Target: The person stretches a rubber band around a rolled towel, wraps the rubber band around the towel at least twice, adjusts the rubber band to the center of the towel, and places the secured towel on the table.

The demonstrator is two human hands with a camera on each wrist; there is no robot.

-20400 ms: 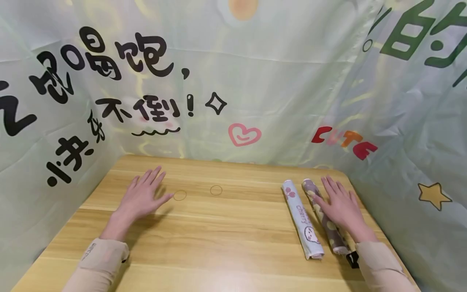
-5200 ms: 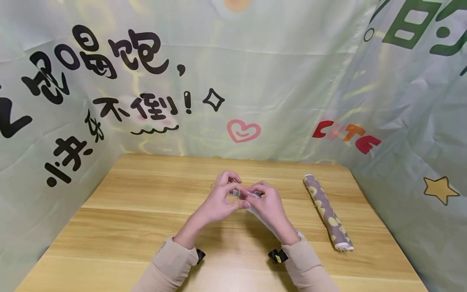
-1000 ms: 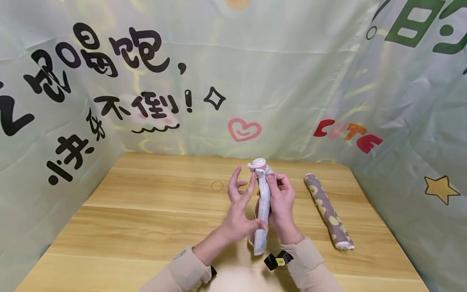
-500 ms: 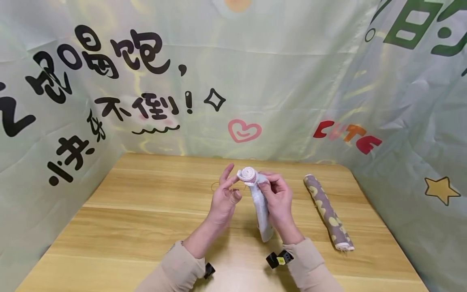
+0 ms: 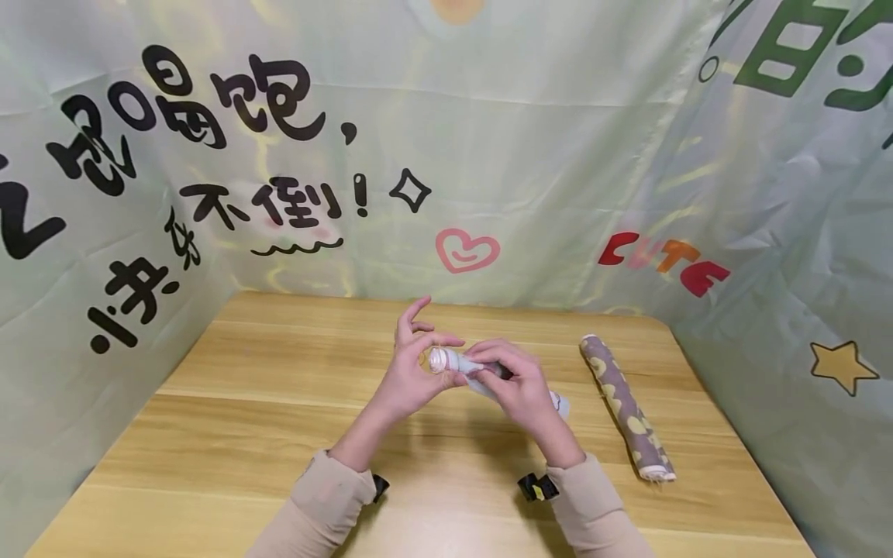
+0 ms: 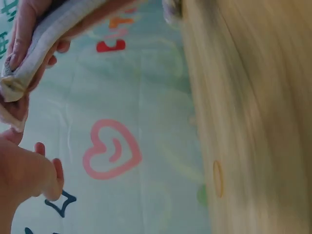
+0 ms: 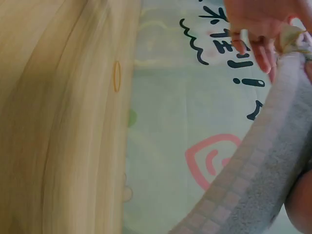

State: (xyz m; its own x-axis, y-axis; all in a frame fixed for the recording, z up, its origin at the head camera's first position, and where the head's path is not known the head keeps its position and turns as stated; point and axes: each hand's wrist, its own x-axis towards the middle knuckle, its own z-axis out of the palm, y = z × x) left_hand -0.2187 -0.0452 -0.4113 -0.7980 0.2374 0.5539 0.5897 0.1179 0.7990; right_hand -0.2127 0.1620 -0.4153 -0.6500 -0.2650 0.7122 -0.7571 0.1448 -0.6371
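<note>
So the pale cloth roll [image 5: 456,362] is up off the worktop [image 5: 244,465], roughly mid-scene, with its coiled end pointing left and the rest slanting down to the right, poking out past the right wrist. The left hand [image 5: 408,376] has thumb and forefinger curved around that coiled end, one on each side, with the other fingers lifted away. The right hand [image 5: 518,387] has thumb and fingers pinched together on the roll partway along. A thin yellowish band [image 7: 295,47] seems to be looped round the end, but it's pretty soft in the right wrist view, so don't hold me to how snug it is.

There's a second loose band [image 6: 218,179] lying flat on the worktop past the hands. Over to the right, well apart from them, a purple roll [image 5: 630,411] with yellow blotches lies at a slant, near end a bit frayed. Behind it all hangs a printed cloth backdrop [image 5: 530,163] with a pink heart [image 5: 484,265].
</note>
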